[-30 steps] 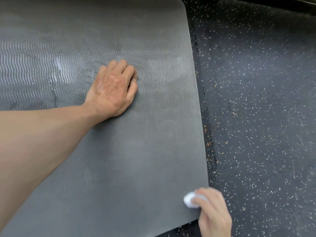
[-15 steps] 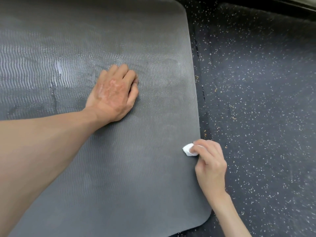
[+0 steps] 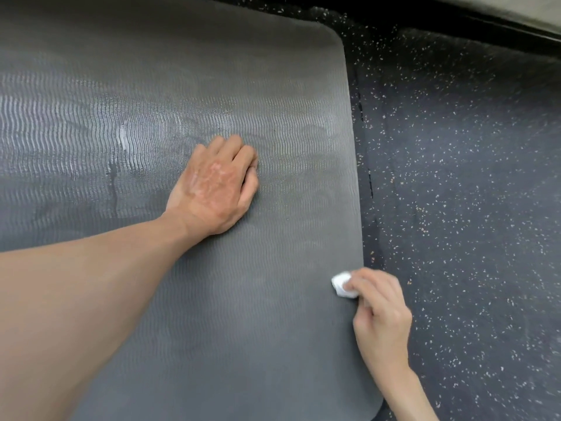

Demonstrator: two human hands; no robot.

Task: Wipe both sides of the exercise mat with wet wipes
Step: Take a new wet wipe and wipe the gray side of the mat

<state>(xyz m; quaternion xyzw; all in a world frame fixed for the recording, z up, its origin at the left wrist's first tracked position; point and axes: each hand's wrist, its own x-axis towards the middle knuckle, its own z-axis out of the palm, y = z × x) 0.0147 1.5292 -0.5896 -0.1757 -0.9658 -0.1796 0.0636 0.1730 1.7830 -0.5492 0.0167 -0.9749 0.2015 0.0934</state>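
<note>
A dark grey exercise mat (image 3: 212, 329) with a wavy ribbed surface lies flat on the floor and fills most of the head view. Damp shiny streaks show across its far half. My left hand (image 3: 215, 186) rests palm down on the middle of the mat and holds nothing. My right hand (image 3: 382, 311) pinches a small bunched white wet wipe (image 3: 342, 285) and presses it on the mat at its right edge, a little up from the near right corner.
Black rubber flooring (image 3: 470, 208) with light speckles runs along the mat's right side. A dark baseboard and a pale wall strip (image 3: 516, 22) cross the top right corner. A seam in the flooring (image 3: 368, 177) runs close to the mat's edge.
My right hand slid the wipe away from me along the mat's right edge, from near the corner to farther up. My left hand stayed in place on the mat.
</note>
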